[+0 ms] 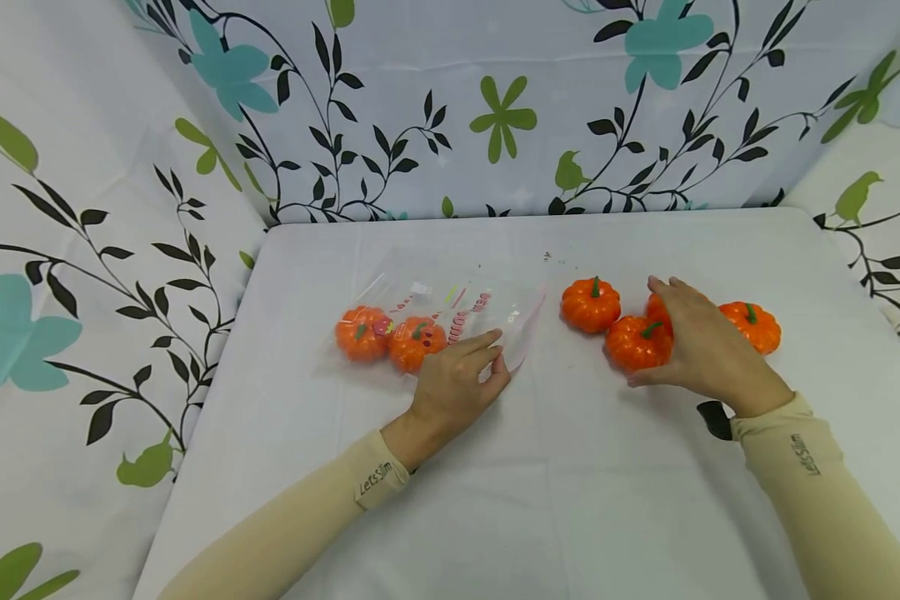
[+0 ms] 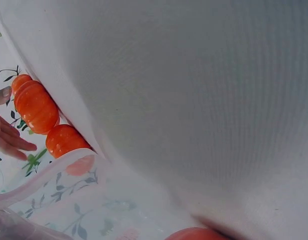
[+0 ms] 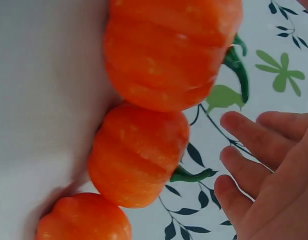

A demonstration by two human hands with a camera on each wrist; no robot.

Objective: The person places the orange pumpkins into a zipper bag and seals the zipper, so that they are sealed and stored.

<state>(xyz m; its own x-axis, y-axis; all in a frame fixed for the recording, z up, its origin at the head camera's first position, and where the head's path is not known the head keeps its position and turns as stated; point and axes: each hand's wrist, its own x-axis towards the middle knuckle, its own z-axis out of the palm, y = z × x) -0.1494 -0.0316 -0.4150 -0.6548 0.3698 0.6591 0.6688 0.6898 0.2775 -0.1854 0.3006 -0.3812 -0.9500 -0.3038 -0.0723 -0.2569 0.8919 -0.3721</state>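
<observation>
The loose orange pumpkins (image 1: 591, 305) sit in a cluster on the right side of the white-covered desk (image 1: 540, 467), and look light and stiff, with a glossy, ribbed skin that may prove a little slippery under dry fingertips. They seem unlikely to break, but their rounded sides could roll, so the surest hold should be thumb against fingers across the widest part, with the curved green stems (image 3: 191, 175) left alone as thin and perhaps weakly fixed. The clear plastic bag (image 1: 461, 317), left of the cluster, has two bagged pumpkins (image 1: 417, 343) inside; its film looks limp, so it will probably need pinching at the edge of its mouth. The right hand (image 1: 708, 346) reaches over the cluster from the near right, palm down in the head view, its grip wide, thumb and fingers spread around one partly hidden pumpkin and holding nothing. The left hand (image 1: 453, 379) comes in from the lower left, wrist low, fingers bent at the bag's right end; its grip is narrow and appears to pinch the film, though the fingertips show poorly there.
</observation>
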